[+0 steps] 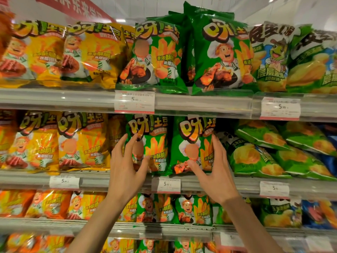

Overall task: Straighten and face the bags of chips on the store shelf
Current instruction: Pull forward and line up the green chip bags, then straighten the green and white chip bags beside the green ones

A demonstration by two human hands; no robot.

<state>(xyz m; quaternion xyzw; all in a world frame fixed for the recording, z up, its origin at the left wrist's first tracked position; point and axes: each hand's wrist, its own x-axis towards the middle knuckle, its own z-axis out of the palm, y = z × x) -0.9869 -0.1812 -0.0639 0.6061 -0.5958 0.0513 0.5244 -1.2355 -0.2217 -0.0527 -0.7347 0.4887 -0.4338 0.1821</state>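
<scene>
Both hands raised to the middle shelf [116, 179], at its front edge. Left hand [125, 167] spread wide, fingers straight, fingertips [135, 136] touching the left side of a green chip bag [155, 145]; thumb laid against the bag's lower front. Right hand [215, 172] likewise spread, fingers straight along the right edge of a second green chip bag [191, 145], thumb pressing its lower front near the printed plate of food. Neither hand curled round anything. Both green bags upright, side by side, fronts facing out, bottoms at the shelf's front edge just above a price tag [168, 185].

Left of them on the same shelf, yellow chip bags [60, 141], upright and facing out. Right of them, lighter green bags [273, 154] lying tilted and overlapping (tops leaning back toward the left), with a blue bag [330, 159] at the far right edge.

On the top shelf [200, 103], yellow bags at the left, two green bags in the middle, one [222, 55] standing a little forward of its neighbour, and turtle-printed bags [273, 57] at the right. More bags on the lower shelves, small and partly blurred.
</scene>
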